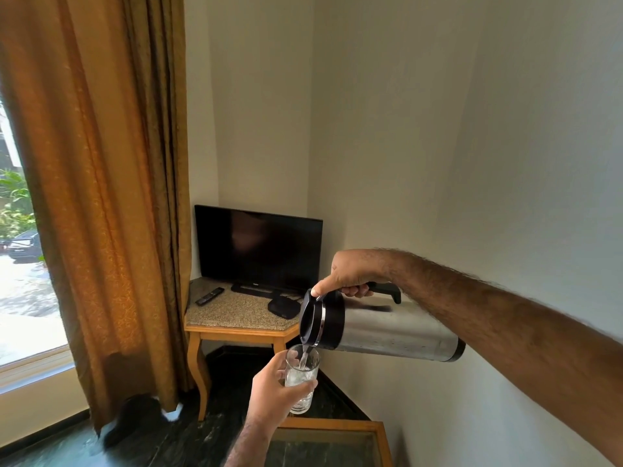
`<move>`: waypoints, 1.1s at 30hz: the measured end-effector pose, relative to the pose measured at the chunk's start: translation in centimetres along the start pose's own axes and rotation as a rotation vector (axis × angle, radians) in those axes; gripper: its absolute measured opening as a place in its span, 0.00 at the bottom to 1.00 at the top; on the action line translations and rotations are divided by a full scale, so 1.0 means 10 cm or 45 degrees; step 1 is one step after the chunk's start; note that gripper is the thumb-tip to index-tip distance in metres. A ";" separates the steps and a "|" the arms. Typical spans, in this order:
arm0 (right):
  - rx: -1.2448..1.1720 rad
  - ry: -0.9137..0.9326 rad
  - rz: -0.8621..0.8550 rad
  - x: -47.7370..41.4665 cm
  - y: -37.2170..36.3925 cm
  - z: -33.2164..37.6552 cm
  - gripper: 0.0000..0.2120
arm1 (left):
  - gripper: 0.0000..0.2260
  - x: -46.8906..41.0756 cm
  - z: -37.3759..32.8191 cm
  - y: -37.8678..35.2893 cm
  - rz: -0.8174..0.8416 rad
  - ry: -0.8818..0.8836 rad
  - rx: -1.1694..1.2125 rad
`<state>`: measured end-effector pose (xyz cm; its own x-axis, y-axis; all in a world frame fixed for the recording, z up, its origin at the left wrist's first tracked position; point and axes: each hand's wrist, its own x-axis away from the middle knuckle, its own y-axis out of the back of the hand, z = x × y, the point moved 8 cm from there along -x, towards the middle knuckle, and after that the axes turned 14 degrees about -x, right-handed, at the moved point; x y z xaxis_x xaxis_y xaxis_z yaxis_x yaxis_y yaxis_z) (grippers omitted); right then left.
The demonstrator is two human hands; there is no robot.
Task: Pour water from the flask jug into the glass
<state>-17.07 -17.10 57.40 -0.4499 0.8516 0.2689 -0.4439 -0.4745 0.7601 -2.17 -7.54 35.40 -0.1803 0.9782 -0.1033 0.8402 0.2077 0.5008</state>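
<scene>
- Flask jug (387, 332), a brushed steel cylinder with a black collar and lid, lies tipped almost level in mid-air, its lid end directly above the glass (301, 379).
- Right hand (354, 273) is wrapped around the jug's black handle (384, 289), fingers curled tight under it, the index finger stretched forward with its tip pressing the top edge of the lid.
- A thin stream of water (304, 357) drops from the lower lip of the lid into the mouth of the glass.
- The glass, clear and tall, is held close to upright just below the jug's spout; water already fills roughly its lower half, churned with bubbles.
- Left hand (274, 394) grips the glass from the left, thumb on the near side and fingers closed around its middle and lower part.
- Behind the glass, in the room's corner, stands a wooden corner table (236, 328) with a speckled stone top.
- On that table, beyond the glass, sit a dark flat-screen television (258, 247), a remote control (209, 295) to its left and a small black box (284, 307) near the table's front edge.
- To the left of the glass hangs a long ochre curtain (111, 197) beside a bright window (20, 247).
- Below the glass, at the frame's bottom edge, shows the corner of a second wood-framed table with a glass top (337, 439).
- Plain pale walls rise behind the jug.
</scene>
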 end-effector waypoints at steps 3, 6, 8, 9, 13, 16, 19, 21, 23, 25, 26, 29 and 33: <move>-0.001 -0.003 0.002 0.01 0.00 0.00 0.24 | 0.22 0.00 -0.02 -0.03 0.010 0.004 -0.003; -0.013 0.012 0.010 0.03 0.02 0.02 0.25 | 0.21 0.00 -0.03 -0.02 -0.008 0.008 -0.015; -0.020 0.021 0.020 0.04 0.03 0.03 0.25 | 0.20 0.00 -0.05 -0.02 -0.015 0.005 -0.025; -0.015 0.024 0.019 0.04 0.03 0.04 0.25 | 0.21 0.00 -0.06 -0.02 -0.015 0.005 -0.018; 0.018 0.028 0.005 0.02 0.03 0.05 0.25 | 0.22 -0.02 -0.06 -0.03 -0.005 0.012 0.014; 0.012 0.032 0.002 0.01 0.03 0.03 0.26 | 0.22 -0.03 -0.05 -0.03 -0.010 0.020 0.044; 0.005 0.037 -0.012 0.01 0.05 0.02 0.26 | 0.22 -0.03 -0.04 -0.02 -0.007 0.025 0.052; 0.007 0.035 -0.015 0.01 0.06 0.03 0.25 | 0.23 -0.04 -0.02 -0.01 -0.015 0.032 0.054; 0.013 0.034 -0.016 0.01 0.06 0.03 0.25 | 0.24 -0.04 0.00 -0.01 -0.017 0.029 0.054; 0.016 0.035 -0.016 0.01 0.06 0.04 0.25 | 0.24 -0.05 0.01 -0.02 -0.012 0.036 0.054; 0.012 0.034 -0.014 0.01 0.05 0.04 0.25 | 0.24 -0.05 0.02 -0.02 -0.009 0.039 0.055; 0.002 0.032 -0.008 0.00 0.04 0.03 0.25 | 0.23 -0.04 0.01 -0.03 -0.011 0.038 0.042; -0.012 0.025 0.010 -0.01 0.02 0.01 0.25 | 0.22 -0.04 0.01 -0.02 -0.016 0.045 0.034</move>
<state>-16.99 -17.24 57.57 -0.4687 0.8433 0.2630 -0.4473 -0.4833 0.7526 -2.21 -7.95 35.21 -0.2084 0.9749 -0.0789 0.8512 0.2205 0.4763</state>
